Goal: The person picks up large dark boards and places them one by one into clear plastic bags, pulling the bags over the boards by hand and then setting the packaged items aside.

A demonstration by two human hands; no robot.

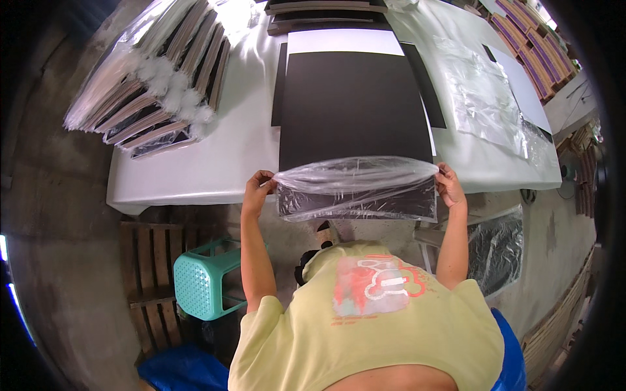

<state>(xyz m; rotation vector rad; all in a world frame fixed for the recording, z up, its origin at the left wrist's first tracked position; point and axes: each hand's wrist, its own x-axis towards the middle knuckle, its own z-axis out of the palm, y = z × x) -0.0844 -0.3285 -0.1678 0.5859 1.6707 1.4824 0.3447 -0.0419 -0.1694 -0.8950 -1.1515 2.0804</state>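
Observation:
A large black board [355,104] lies on the white-covered table, its near end reaching over the front edge. A clear plastic bag [355,176] covers that near end, gathered in folds across the board's width. My left hand [259,186] pinches the bag's gathered rim at the board's left edge. At the right edge my right hand [448,182] pinches the same rim. Both hands are level with each other. Beneath the black board, a white sheet [345,41] shows at its far end, and other dark boards stick out at both sides.
Plastic-wrapped boards [156,85] are stacked at the table's left. Clear plastic bags [479,98] lie flat on the right beside a white sheet [521,88]. More boards [326,16] are piled at the back. A green stool [199,283] stands below left, a wrapped black board [497,251] below right.

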